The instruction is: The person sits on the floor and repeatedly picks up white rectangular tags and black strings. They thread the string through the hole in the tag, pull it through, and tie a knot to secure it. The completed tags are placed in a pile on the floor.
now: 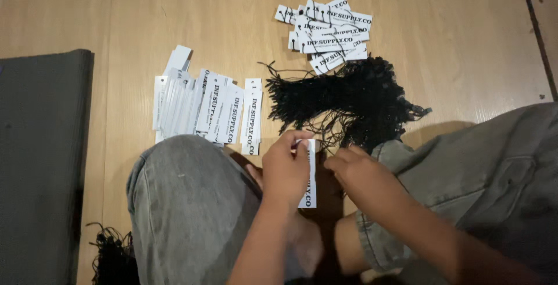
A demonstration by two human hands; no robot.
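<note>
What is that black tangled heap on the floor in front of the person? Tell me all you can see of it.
The black heap is a loose bundle of thin dark strings, looking like cord or thread. It lies flat on the wooden floor, frayed ends sticking out on all sides. A pile of white tags borders its upper edge. Its lower strands reach toward the right hand, though any contact is unclear.

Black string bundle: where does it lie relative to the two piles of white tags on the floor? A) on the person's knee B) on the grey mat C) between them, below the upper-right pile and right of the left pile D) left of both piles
C: the black string bundle lies on the wooden floor, just under the upper-right tag pile and to the right of the left tag pile.
</note>
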